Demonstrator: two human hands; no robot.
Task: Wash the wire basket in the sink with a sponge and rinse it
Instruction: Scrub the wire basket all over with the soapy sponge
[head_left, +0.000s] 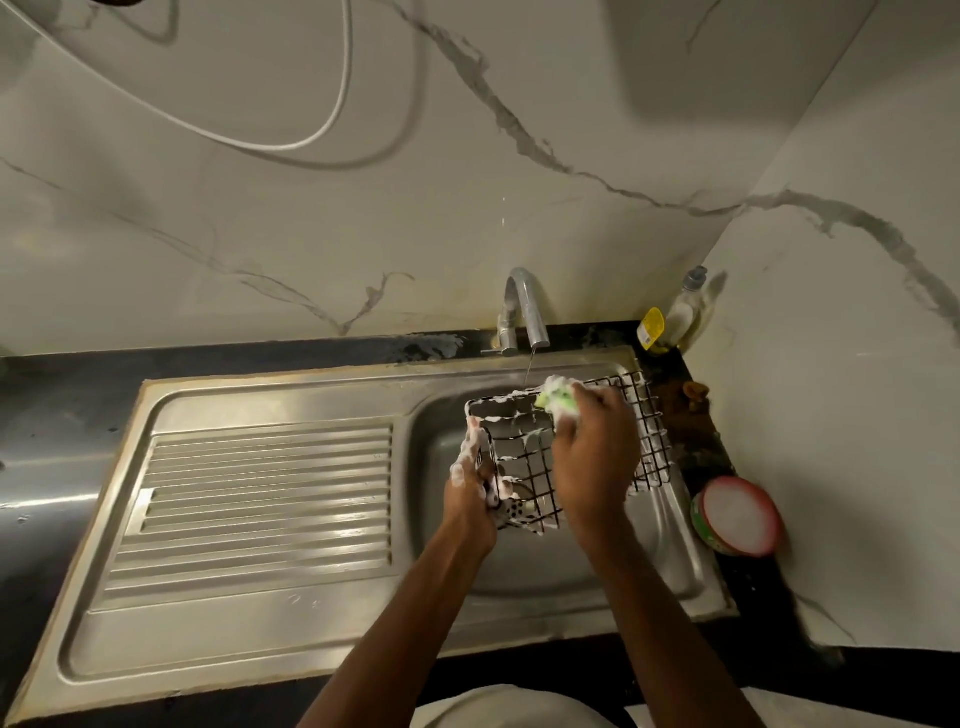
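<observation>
The basket is held tilted over the sink bowl, just under the tap, its wires coated in foam; the likeliest trouble is a slip, since the left hand is itself soapy and grips only the near left corner, so a hard scrub from the other side could twist the basket out of its hold and drop it into the bowl; a thin stream runs from the tap onto the far rim, and it may wash suds off that part before the rest is scrubbed; the open mesh could also snag the sponge; the left hand is curled tight round the wire at the corner; the right hand is closed round the green sponge, pressing it against the far top rim, fingers bent over it.
</observation>
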